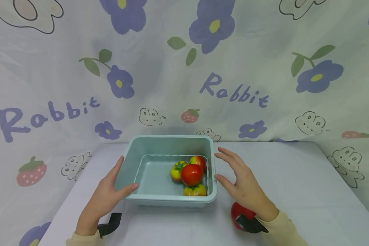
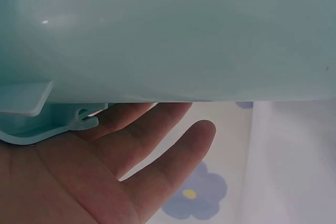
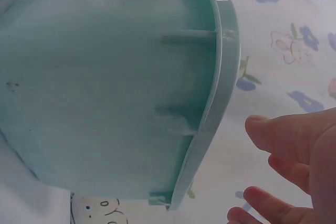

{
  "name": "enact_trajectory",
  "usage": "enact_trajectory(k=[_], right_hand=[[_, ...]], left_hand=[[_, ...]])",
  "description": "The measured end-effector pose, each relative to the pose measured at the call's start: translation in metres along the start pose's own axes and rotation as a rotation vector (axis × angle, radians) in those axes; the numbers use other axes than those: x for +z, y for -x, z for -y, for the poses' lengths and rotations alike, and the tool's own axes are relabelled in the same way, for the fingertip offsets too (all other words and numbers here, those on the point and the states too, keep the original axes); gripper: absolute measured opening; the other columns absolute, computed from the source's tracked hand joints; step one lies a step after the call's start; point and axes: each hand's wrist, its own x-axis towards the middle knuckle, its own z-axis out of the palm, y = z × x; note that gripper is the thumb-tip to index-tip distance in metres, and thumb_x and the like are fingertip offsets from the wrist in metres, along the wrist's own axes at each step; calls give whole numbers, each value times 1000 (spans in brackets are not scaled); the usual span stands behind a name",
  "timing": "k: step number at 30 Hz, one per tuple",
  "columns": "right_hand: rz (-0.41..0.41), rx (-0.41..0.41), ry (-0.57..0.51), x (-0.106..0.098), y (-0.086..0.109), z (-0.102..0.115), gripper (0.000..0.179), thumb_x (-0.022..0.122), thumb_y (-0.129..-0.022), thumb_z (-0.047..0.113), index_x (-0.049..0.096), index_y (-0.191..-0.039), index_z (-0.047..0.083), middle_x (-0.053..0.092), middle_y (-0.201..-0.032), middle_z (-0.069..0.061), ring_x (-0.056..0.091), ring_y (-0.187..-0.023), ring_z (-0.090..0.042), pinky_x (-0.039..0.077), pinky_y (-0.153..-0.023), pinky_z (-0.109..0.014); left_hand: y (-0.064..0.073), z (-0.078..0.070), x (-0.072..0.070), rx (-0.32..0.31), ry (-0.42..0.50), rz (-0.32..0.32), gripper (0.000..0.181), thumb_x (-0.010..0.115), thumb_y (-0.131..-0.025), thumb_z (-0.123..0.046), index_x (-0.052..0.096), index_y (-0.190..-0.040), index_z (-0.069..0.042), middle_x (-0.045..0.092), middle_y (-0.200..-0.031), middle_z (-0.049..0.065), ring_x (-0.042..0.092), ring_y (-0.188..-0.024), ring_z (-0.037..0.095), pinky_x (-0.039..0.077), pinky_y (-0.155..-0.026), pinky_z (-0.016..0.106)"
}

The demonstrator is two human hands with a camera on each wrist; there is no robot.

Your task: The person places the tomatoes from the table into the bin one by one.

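Note:
A pale blue-green plastic bin (image 1: pixel 155 197) stands on the table. Against its left side lies my left hand (image 1: pixel 106 193), the thumb over the rim and the fingers stretched along the outer wall. In the left wrist view the fingers (image 2: pixel 176 163) look loose. My right hand (image 1: pixel 243 181) hovers by the right side, fingers spread; a gap parts it from the rim (image 3: pixel 227 77) in the right wrist view. Inside the bin, at the right, a red tomato (image 1: pixel 192 175) sits among yellow-green tomatoes (image 1: pixel 194 190) and a red-yellow one (image 1: pixel 200 162).
Another red, round fruit (image 1: pixel 235 211) lies on the white tabletop (image 1: pixel 172 227) below my right wrist, partly hidden by the black wrist strap (image 1: pixel 250 224). A printed cloth (image 1: pixel 160 82) with flowers and rabbits hangs behind the table.

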Motion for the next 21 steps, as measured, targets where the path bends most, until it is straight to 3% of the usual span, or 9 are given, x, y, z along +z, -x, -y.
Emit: enact_trajectory(k=[6, 13, 21], right_hand=[[9, 8, 37, -8, 9, -5, 61, 70, -83, 24, 43, -138, 23, 34, -145, 4, 34, -131, -17, 41, -97, -50], [28, 70, 74, -13, 21, -9, 60, 71, -82, 27, 44, -136, 28, 35, -144, 7, 37, -129, -17, 45, -92, -50], [51, 102, 71, -16, 38, -14, 56, 69, -83, 32, 45, -134, 31, 37, -142, 9, 39, -127, -14, 49, -88, -48]], left_hand=[[0, 0, 0, -3, -4, 0, 94, 69, -83, -36, 4, -149, -26, 10, -154, 3, 14, -139, 33, 22, -103, 62], [1, -1, 0, -9, 3, 3, 94, 69, -83, -37, 4, -149, -27, 10, -154, 3, 13, -138, 33, 22, -103, 63], [0, -1, 0, -3, 6, -2, 94, 69, -83, -36, 5, -150, -21, 11, -154, 3, 14, -138, 33, 23, -103, 62]])
